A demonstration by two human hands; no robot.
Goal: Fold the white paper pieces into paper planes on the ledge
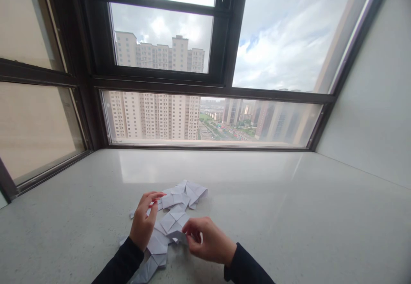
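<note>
Several folded white paper pieces (pixel 173 220) lie in a loose, overlapping pile on the pale sill. My right hand (pixel 208 239) is closed in a pinch at the pile's right side, with thumb and fingertips on the edge of a folded paper piece (pixel 177 235). Over the pile's left side is my left hand (pixel 144 220), its fingers curved and the thumb a little apart from them. Nothing shows between those fingers, and its fingertips are close to the upper folded papers (pixel 175 199). Whether they touch the paper I cannot tell. Part of the pile is hidden behind my left hand and sleeve.
The speckled white sill (pixel 289 215) extends to both sides of the papers. Beyond it stands a dark-framed window (pixel 212 148) with tall buildings (pixel 157 113) outside. A white wall (pixel 372 104) bounds the right, and more glass panes (pixel 38 125) close off the left.
</note>
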